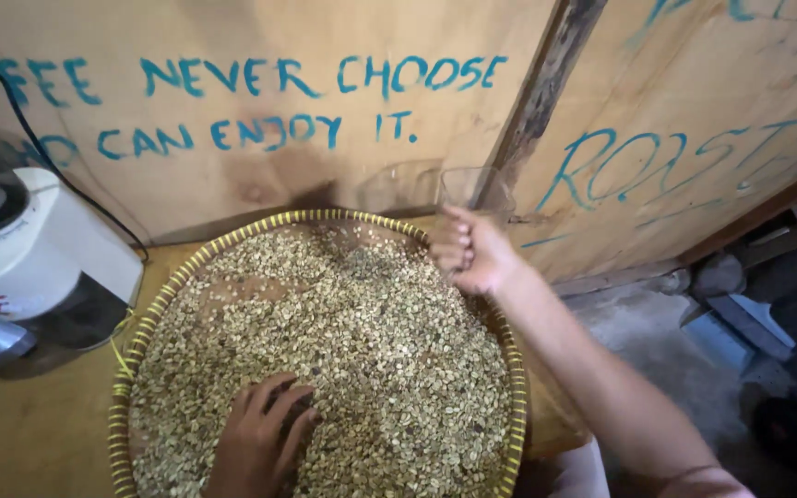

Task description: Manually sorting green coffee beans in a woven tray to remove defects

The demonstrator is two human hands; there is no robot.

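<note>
Head view: a round woven basket tray with a yellow-striped rim (154, 309) sits on a wooden tabletop (20, 433), filled with pale green-beige unroasted coffee beans (371, 350). The left hand (260, 443) lies at the near edge, fingers spread flat and pressed into the beans, gripping nothing. The right hand (472, 254) hovers at the far right rim, fingers curled together in a loose fist; whether it encloses beans cannot be told. Just beyond it stands a clear plastic container (474, 189) against the lettered plywood wall (232, 166). A white electric appliance (34, 254) stands far left.
</note>
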